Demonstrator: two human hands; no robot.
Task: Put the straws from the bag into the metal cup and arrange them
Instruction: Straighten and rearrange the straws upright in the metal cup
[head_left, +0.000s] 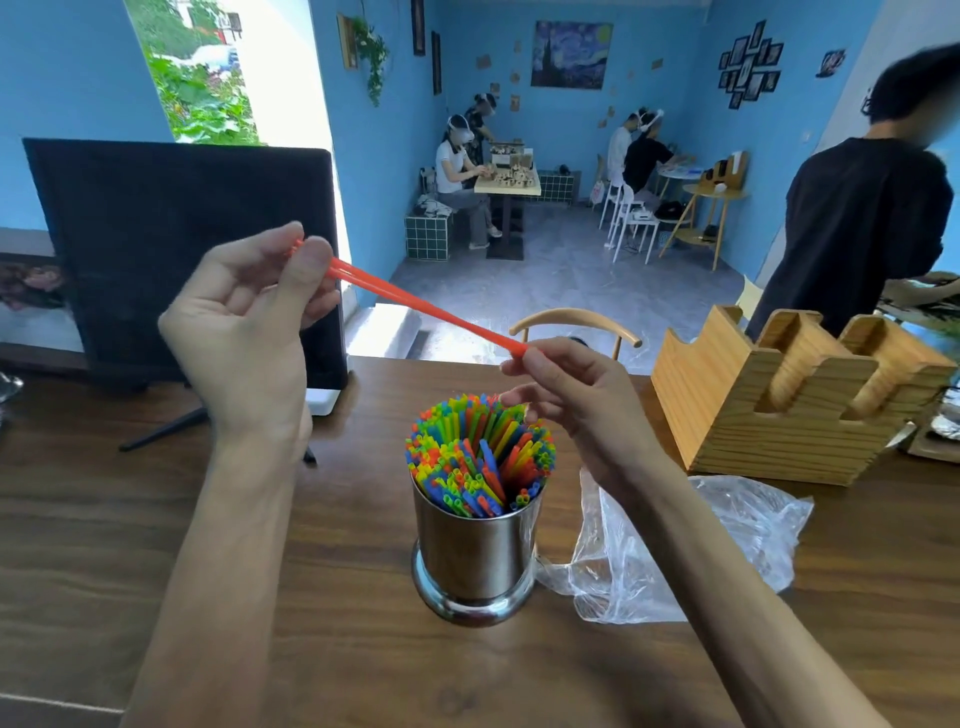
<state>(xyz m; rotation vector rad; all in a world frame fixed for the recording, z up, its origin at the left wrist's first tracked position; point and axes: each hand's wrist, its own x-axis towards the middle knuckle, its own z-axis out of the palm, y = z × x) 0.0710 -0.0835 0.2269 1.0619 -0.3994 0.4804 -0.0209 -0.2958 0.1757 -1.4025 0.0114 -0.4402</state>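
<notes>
- The cup (475, 551) stands mid-tabletop nearest you, packed with upright straws (480, 457); the bag (691, 545) lies slack just right of it, apparently emptied.
- Your right hand (571, 400) pinches the low end of two orange straws (415, 301) above the cup.
- Your left hand (249, 322) pinches their high end, holding them slanted, probably to align them before insertion.
- A wooden holder (795, 400) sits toward the far right edge.

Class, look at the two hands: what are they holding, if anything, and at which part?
Both hold the orange straws by their ends: the left hand pinches the far end, the right hand the near end, above the metal cup.
</notes>
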